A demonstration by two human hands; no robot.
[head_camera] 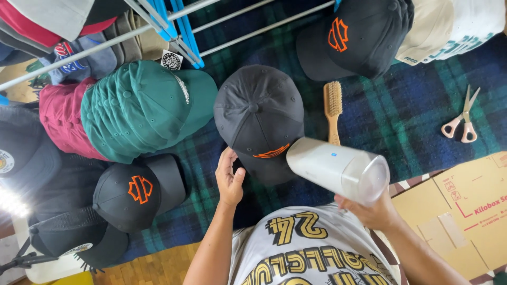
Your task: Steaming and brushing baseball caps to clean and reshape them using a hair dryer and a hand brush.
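A black cap with an orange emblem [259, 113] lies on the dark plaid blanket [401, 116] in front of me. My left hand [229, 177] rests at the cap's near left edge, fingers touching its brim side. My right hand [369, 211] grips a white handheld device with a clear end [338, 170], its nozzle pointing at the cap's brim. A wooden brush [332, 111] lies just right of the cap.
Stacks of caps, green [142, 108], maroon and black [134, 192], sit at the left. Another black cap [359, 37] and a white one [449, 26] lie at the top right. Pink-handled scissors [462, 119] and flat cardboard [465, 211] are at the right. A rack of white and blue bars [174, 26] stands behind.
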